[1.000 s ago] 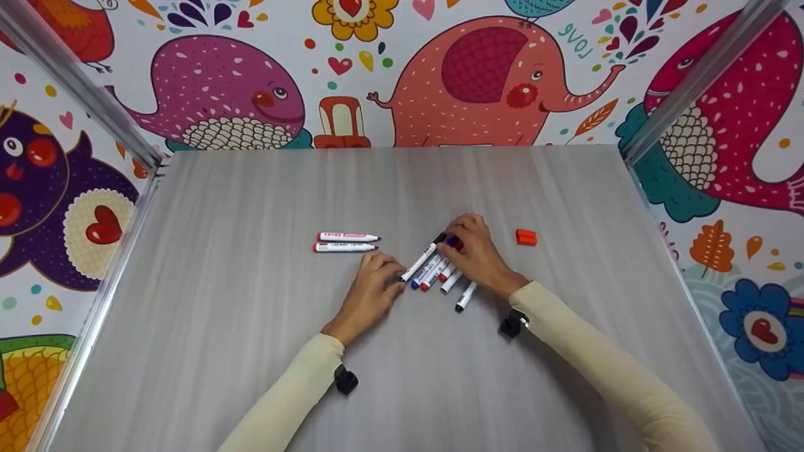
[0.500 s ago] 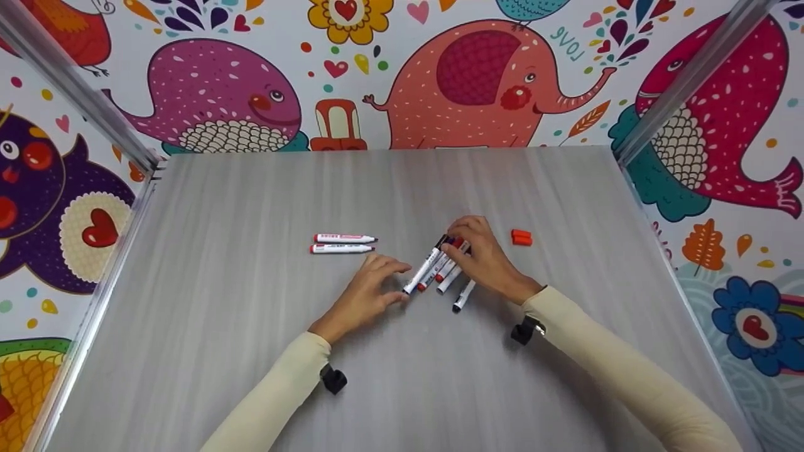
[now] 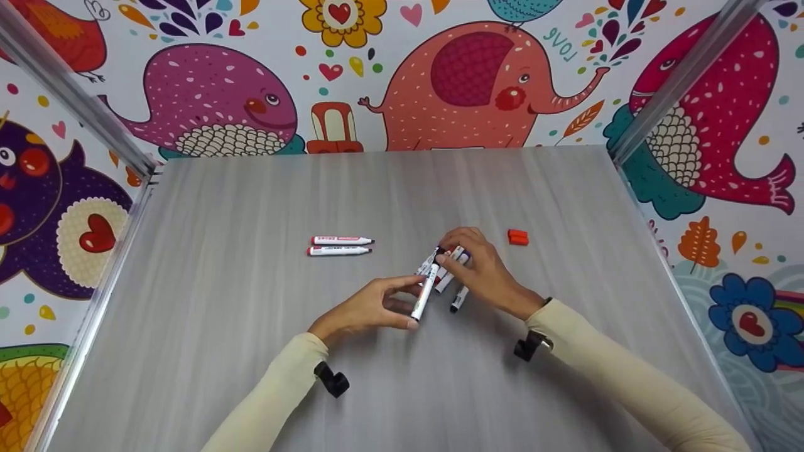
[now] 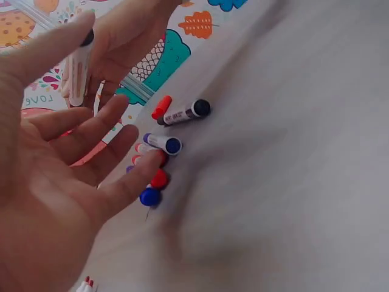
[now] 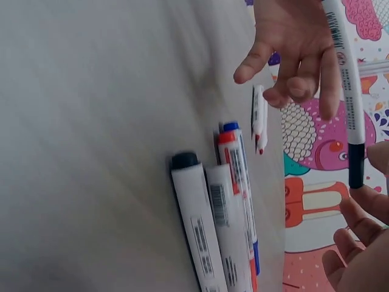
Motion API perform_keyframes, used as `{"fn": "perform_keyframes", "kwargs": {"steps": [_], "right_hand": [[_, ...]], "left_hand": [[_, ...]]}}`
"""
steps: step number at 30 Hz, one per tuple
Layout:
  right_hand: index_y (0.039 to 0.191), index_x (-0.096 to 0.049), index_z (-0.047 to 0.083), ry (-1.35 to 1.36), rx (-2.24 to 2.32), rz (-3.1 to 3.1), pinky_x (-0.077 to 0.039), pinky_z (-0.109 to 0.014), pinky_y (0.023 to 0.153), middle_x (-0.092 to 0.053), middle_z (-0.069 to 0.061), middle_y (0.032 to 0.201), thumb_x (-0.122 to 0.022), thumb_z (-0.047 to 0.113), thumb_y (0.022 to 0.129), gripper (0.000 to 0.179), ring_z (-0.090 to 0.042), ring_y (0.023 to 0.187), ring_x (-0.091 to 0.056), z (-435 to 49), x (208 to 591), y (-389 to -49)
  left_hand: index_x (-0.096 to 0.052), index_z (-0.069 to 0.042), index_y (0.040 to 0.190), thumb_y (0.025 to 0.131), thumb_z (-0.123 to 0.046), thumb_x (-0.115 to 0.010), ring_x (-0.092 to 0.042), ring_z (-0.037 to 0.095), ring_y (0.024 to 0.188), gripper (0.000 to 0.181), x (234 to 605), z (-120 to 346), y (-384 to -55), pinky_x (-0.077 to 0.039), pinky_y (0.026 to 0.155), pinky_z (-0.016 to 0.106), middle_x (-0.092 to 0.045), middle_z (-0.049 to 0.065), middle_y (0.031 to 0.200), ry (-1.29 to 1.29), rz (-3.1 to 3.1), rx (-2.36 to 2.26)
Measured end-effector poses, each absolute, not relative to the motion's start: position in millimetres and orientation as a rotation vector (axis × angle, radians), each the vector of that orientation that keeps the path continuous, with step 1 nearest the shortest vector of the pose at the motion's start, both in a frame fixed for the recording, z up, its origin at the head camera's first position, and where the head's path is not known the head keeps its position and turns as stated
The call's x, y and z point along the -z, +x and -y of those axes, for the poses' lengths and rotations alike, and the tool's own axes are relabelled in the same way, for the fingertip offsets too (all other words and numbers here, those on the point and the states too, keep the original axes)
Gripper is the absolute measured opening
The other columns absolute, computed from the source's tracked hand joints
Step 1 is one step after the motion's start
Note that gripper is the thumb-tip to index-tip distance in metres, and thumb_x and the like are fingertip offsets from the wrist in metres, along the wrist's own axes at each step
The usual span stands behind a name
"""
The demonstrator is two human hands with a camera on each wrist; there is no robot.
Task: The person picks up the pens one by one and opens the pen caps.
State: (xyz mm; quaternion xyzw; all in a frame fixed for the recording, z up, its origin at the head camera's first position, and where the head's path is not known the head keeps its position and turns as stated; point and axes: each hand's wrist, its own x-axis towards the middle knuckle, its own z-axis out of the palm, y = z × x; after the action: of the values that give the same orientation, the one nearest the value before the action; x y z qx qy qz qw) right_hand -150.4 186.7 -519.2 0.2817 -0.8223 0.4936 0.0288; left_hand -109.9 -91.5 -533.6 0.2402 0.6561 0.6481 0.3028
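Observation:
My right hand (image 3: 480, 270) pinches a white marker (image 3: 425, 294) by its black cap (image 5: 357, 165) between thumb and fingertips. The marker is raised over the group on the table, its tail slanting toward me. At that tail is the thumb of my left hand (image 3: 370, 307); its index fingertip overlaps the barrel in the head view, and the other fingers are spread loosely. Under and beside my right hand lie several more white markers, among them a blue-ended marker (image 4: 163, 143) and a black-ended marker (image 5: 197, 225). The right hand partly covers this group in the head view.
Two red-ended white markers (image 3: 340, 246) lie side by side on the left, uncapped with dark tips showing. Two red caps (image 3: 518, 237) rest together to the right of my right hand. The grey tabletop (image 3: 251, 201) meets patterned walls (image 3: 339, 75) behind.
The left hand drew back from the marker, then came in again at its tail. The marker's tail has swung up and toward me, while the right hand keeps hold of the cap.

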Motion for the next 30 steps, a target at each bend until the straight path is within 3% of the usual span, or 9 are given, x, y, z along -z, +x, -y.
{"fn": "perform_keyframes", "kwargs": {"steps": [8,15,17,22,26,30], "right_hand": [[0.118,-0.072,0.004,0.753,-1.730,2.503,-0.049,-0.044,0.112,-0.073,-0.018,0.127,-0.078,0.009,0.103,0.017,-0.028,0.124,-0.068,-183.2,521.2,-139.1],[0.107,-0.069,0.000,0.664,-1.908,2.456,-0.055,-0.035,0.106,-0.073,-0.016,0.117,-0.079,0.004,0.101,0.013,-0.025,0.111,-0.072,-182.3,520.1,-132.4],[0.106,-0.067,-0.002,0.665,-1.915,2.436,-0.056,-0.032,0.103,-0.073,-0.017,0.115,-0.080,0.003,0.100,0.015,-0.023,0.109,-0.072,-182.1,520.1,-131.8],[0.110,-0.064,-0.004,0.700,-1.901,2.414,-0.057,-0.031,0.101,-0.073,-0.018,0.114,-0.082,0.003,0.098,0.022,-0.022,0.107,-0.073,-182.5,520.6,-129.9],[0.120,-0.064,-0.001,0.740,-1.873,2.445,-0.056,-0.031,0.103,-0.074,-0.021,0.116,-0.083,0.007,0.099,0.030,-0.024,0.108,-0.073,-182.4,519.6,-127.9],[0.124,-0.067,-0.002,0.774,-1.798,2.491,-0.057,-0.040,0.102,-0.074,-0.022,0.115,-0.084,0.011,0.099,0.033,-0.024,0.107,-0.073,-182.2,518.8,-127.6]], "left_hand": [[-0.033,0.001,0.170,0.094,-0.008,-0.086,-0.051,0.061,0.140,0.093,532.2,86.4,-107.0,-0.057,0.103,0.037,-0.063,0.020,0.151,0.697,-1.497,-1.770],[-0.037,-0.009,0.170,0.098,-0.013,-0.080,-0.048,0.049,0.148,0.085,531.1,84.5,-104.5,-0.051,0.110,0.042,-0.066,0.018,0.149,0.714,-1.497,-1.753],[-0.042,-0.010,0.168,0.099,-0.017,-0.078,-0.049,0.049,0.146,0.078,530.7,83.8,-104.8,-0.051,0.106,0.039,-0.069,0.018,0.145,0.683,-1.522,-1.764],[-0.050,0.001,0.158,0.101,-0.018,-0.073,-0.061,0.044,0.130,0.064,527.7,81.2,-107.5,-0.053,0.091,0.030,-0.076,0.014,0.130,0.615,-1.600,-1.780],[-0.053,0.010,0.150,0.102,-0.016,-0.073,-0.070,0.027,0.118,0.058,525.2,80.1,-110.7,-0.053,0.095,0.030,-0.076,0.017,0.126,0.586,-1.659,-1.761],[-0.060,0.007,0.145,0.101,-0.020,-0.075,-0.070,0.018,0.113,0.053,522.0,80.2,-112.5,-0.052,0.096,0.032,-0.073,0.025,0.128,0.562,-1.768,-1.706]]}}
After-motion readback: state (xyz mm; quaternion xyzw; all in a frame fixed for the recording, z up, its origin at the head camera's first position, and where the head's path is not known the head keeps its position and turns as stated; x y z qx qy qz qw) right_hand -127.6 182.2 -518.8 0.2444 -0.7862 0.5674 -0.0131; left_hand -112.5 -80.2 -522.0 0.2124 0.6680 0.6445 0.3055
